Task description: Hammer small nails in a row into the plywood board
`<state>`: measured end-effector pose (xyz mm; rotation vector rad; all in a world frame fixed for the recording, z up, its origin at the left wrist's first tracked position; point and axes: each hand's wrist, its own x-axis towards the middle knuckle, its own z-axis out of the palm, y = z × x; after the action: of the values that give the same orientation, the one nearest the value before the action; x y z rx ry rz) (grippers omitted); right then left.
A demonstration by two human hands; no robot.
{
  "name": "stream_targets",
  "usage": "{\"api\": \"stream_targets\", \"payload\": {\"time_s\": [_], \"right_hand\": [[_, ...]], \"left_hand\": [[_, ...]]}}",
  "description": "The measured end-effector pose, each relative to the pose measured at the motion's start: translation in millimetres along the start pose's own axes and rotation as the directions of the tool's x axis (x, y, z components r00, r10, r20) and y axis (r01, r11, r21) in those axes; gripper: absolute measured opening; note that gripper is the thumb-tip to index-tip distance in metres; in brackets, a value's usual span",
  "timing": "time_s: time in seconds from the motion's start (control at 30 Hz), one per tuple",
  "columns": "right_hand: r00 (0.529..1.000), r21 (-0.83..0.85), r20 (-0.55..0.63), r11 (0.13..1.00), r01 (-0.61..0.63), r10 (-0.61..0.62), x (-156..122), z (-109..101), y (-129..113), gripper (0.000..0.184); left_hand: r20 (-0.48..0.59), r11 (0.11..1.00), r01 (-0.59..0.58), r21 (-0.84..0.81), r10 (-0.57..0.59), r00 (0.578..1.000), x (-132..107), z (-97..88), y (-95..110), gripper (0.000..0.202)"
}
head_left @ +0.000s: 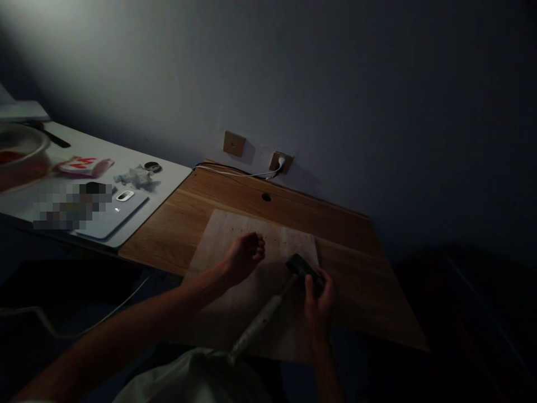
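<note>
A hammer [296, 264] with a dark, blocky head and a pale, worn handle lies slantwise over a light wooden board [210, 246]. My right hand [321, 291] is closed around the right end of the hammer's head, thumb on the near side. The handle runs down toward my body and ends near my light-coloured clothing. Over the middle of the board is my left hand [246, 254], its fingers curled in; whatever they may hold is hidden. Several small dark spots mark the board's far part, too small to tell what they are.
The board rests on a brown wooden table [348, 263]. Cables run along its back edge to a plug in a wall socket [281, 162]. On the white table [168, 168] at left are a closed laptop [113, 215], crumpled tissue [138, 176], a red-and-white packet [86, 166] and a large bowl [25, 162].
</note>
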<state>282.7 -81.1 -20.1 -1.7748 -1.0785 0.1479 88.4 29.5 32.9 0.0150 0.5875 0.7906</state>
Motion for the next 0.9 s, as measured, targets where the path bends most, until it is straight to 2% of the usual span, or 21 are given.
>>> {"api": "stream_targets", "payload": {"time_s": [0.1, 0.23, 0.3, 0.43, 0.53, 0.67, 0.73, 0.8, 0.87, 0.9], "right_hand": [[1.000, -0.004, 0.016, 1.000, 0.003, -0.003, 0, 0, 3, 0.043], [0.999, 0.001, 0.022, 1.000, -0.028, 0.028, 0, 0, 2, 0.044], [0.999, -0.005, 0.025, 1.000, -0.022, 0.022, 0, -1, 2, 0.042], [0.999, -0.024, 0.031, 1.000, 0.010, -0.010, 1, -2, 5, 0.042], [0.999, -0.029, 0.033, 0.999, 0.017, -0.016, 1, -2, 7, 0.043], [0.999, -0.022, 0.033, 1.000, 0.014, -0.014, 1, 0, 7, 0.045], [0.999, -0.010, 0.031, 1.000, 0.017, -0.017, 1, 0, 7, 0.045], [0.999, -0.016, 0.028, 1.000, 0.020, -0.019, 1, 0, 8, 0.045], [0.999, -0.027, 0.025, 0.999, 0.027, -0.026, 1, 0, 8, 0.045], [0.999, -0.028, 0.024, 0.999, 0.031, -0.030, 1, 0, 7, 0.045]], "left_hand": [[-0.022, 0.998, 0.059, 0.027, -0.058, 0.998, -4, 6.8, 0, 0.027], [0.024, 1.000, 0.019, 0.010, -0.019, 1.000, -9, 19.8, -1, 0.030], [0.027, 0.998, 0.051, 0.047, -0.053, 0.998, -8, 21.9, -3, 0.031], [-0.013, 0.997, 0.022, 0.073, -0.021, 1.000, 1, 16.6, -8, 0.031], [-0.055, 0.986, 0.102, 0.129, -0.096, 0.994, 10, 12.4, -13, 0.031], [-0.010, 0.979, 0.057, 0.196, -0.056, 0.998, 15, 8.1, -21, 0.025], [-0.013, 0.929, 0.114, 0.353, -0.117, 0.993, 16, 3.2, -26, 0.025], [-0.022, 0.830, 0.148, 0.538, -0.162, 0.987, 16, -3.3, -29, 0.028], [0.009, 0.717, 0.052, 0.695, -0.081, 0.997, 15, -9.3, -30, 0.032], [0.047, 0.633, -0.023, 0.774, -0.021, 0.999, 15, -11.7, -29, 0.034]]}}
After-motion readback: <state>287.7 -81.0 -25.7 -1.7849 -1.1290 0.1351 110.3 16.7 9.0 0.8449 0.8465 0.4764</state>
